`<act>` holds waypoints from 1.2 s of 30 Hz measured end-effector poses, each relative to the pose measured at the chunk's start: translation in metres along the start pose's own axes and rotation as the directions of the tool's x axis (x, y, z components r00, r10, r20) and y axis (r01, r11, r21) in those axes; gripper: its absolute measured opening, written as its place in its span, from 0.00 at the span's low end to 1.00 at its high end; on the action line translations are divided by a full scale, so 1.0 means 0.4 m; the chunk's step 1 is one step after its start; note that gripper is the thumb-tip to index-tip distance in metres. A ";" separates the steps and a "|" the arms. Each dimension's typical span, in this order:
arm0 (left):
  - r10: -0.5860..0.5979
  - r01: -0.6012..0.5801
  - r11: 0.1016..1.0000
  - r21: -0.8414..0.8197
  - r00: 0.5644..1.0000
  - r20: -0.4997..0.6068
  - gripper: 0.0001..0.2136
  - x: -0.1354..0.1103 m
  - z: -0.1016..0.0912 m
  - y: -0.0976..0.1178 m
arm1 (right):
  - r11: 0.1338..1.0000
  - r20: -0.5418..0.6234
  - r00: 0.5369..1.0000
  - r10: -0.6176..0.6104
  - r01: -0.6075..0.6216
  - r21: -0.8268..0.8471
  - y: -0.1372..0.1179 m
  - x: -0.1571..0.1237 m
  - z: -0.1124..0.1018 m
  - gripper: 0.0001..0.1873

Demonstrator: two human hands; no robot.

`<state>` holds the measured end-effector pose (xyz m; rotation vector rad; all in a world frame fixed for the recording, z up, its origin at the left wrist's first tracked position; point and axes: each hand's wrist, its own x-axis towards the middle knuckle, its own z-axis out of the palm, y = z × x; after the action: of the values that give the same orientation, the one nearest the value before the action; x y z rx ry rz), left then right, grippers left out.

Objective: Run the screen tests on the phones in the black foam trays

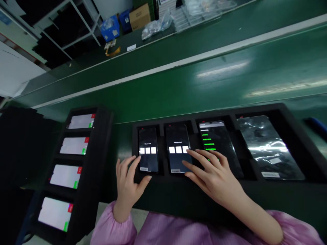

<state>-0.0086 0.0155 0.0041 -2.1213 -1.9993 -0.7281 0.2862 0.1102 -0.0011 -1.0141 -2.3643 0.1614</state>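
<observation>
Left hand [127, 185] open, fingers spread, holding nothing; fingertips rest at the lower left edge of the first phone [148, 149], thumb on the foam below it. Right hand [213, 177] also open and flat, empty; index finger lies on the second phone [178, 148] near its row of white squares, other fingers overlap the lower part of the third phone [217, 143].

All phones sit face up in separate slots of a black foam tray [255, 185] on the bench [178, 92], just in front of the person. First and second phones: dark screens, a short title line, three white squares in a row, a small white label at the bottom. Third phone: list of green lines. Fourth phone [268, 146]: screen dark, covered in glossy film, white labels.

Judgement: taps are best made with one fingertip, square on the intended box, with the remaining fingers lifted clear of the third phone to avoid stray touches.

A second tray [102, 143] to the left holds four phones with white screens.
</observation>
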 end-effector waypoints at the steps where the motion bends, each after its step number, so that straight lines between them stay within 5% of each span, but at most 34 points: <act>1: -0.007 0.007 1.000 -0.003 1.000 0.005 0.24 -0.021 -0.010 -0.005 | 1.000 -0.003 1.000 -0.003 0.003 0.000 0.000 0.001 -0.001 0.17; 6: -0.085 0.075 0.993 0.089 0.991 0.106 0.21 -0.082 -0.034 -0.005 | 0.999 -0.013 0.999 -0.049 0.049 -0.016 0.003 0.001 0.002 0.14; 12: -0.112 0.098 0.990 0.105 0.984 0.135 0.22 -0.064 -0.015 0.008 | 0.999 -0.027 0.999 -0.037 0.036 -0.022 0.011 0.002 0.002 0.15; 17: -0.045 0.024 0.990 0.140 0.987 0.153 0.21 -0.059 -0.010 0.004 | 0.994 -0.054 0.998 0.037 -0.043 -0.102 0.009 0.005 0.001 0.15; 22: 0.003 -0.004 0.999 0.049 1.000 0.022 0.22 -0.057 -0.007 0.022 | 0.971 -0.001 0.990 0.139 -0.136 -0.194 -0.003 0.010 -0.008 0.19; 26: 0.104 -0.104 0.994 0.013 0.993 0.054 0.21 -0.039 0.007 0.074 | 0.975 -0.140 0.977 0.160 -0.179 -0.134 0.036 -0.025 -0.065 0.17; 32: 0.205 -0.206 0.979 -0.001 0.977 0.061 0.22 0.005 0.053 0.143 | 0.997 -0.099 0.992 0.075 -0.074 0.012 0.122 -0.111 -0.137 0.15; 36: 0.206 -0.207 0.978 0.014 0.977 0.062 0.23 0.024 0.066 0.154 | 0.995 -0.027 0.998 0.048 -0.050 -0.084 0.133 -0.135 -0.134 0.17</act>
<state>0.0578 0.0286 -0.0010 -2.3190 -1.7683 -0.6138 0.3789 0.1044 0.0031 -1.1077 -2.3419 0.0671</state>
